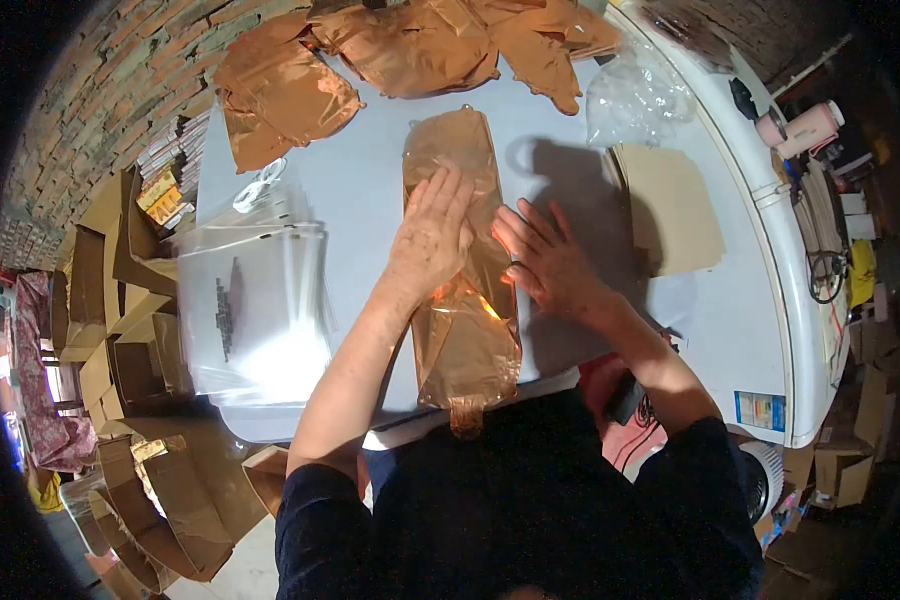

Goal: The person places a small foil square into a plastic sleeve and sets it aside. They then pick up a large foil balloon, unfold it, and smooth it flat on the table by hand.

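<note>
A folded rose-gold foil balloon (467,355) lies lengthwise on the white table in front of me, its narrow tail at the near edge. My left hand (430,230) rests flat on its upper half, fingers stretched out and pointing away from me. At the balloon's right edge is my right hand (552,262), its fingers spread and bent a little, fingertips close to the foil. Nothing shows inside either hand. The foil is creased and shiny below the hands, and part of it is hidden under my left palm.
More rose-gold foil balloons (400,50) are heaped along the far edge. Clear plastic bags (255,300) are stacked at left, a beige stack of card (675,210) at right, and crumpled clear plastic (638,100) behind it. Cardboard boxes (175,500) stand left of the white table (370,160).
</note>
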`<state>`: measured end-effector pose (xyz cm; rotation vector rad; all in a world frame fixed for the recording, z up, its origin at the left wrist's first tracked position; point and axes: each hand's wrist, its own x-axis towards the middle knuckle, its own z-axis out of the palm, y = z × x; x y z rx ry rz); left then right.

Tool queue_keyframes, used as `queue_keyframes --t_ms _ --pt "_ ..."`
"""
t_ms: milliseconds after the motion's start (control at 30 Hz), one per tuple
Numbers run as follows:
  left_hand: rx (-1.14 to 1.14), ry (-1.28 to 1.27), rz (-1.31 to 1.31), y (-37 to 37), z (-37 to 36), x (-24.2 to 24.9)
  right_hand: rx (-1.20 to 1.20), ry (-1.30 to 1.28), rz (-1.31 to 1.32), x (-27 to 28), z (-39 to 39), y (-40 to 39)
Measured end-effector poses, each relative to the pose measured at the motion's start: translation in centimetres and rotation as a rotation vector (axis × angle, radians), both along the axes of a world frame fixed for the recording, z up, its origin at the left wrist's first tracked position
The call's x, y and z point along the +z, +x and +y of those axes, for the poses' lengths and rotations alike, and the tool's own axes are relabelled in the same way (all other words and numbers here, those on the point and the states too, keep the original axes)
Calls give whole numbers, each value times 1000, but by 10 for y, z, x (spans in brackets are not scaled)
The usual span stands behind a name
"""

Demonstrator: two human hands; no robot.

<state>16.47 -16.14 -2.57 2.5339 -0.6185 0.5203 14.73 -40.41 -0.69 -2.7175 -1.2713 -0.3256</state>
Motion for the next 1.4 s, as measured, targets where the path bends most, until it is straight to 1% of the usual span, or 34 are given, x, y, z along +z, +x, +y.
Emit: queue_keyframes --t_ms 267,467,567,767,867,967,1067,1167,1267,1367,1400 --pt "12 6 -16 1 -1 -2 -11 43 41 -2 -1 -7" --pt "11 23 -15 0 -1 -1 19 -85 3 3 -3 -18" --pt "18 31 -19 0 -1 -3 19 -94 43 11 -2 -31" --pt "28 30 1 0 -2 -1 130 -117 146 20 -9 -73" --pt "27 40 -8 1 -2 -3 159 -139 243 26 -14 -96" --pt "27 27 -15 0 -2 -1 238 -89 297 23 -21 -111" --pt "19 48 -41 0 -3 -1 446 63 515 32 -30 -105" --pt "15 37 -42 0 -2 -3 389 326 474 27 -23 -79" --pt "15 46 -101 -1 -3 -1 202 556 321 27 19 -27" --pt "-1 61 -88 -1 -1 0 63 332 -25 27 47 15" --pt "-5 41 -85 -2 -2 1 32 316 -61 19 48 25"
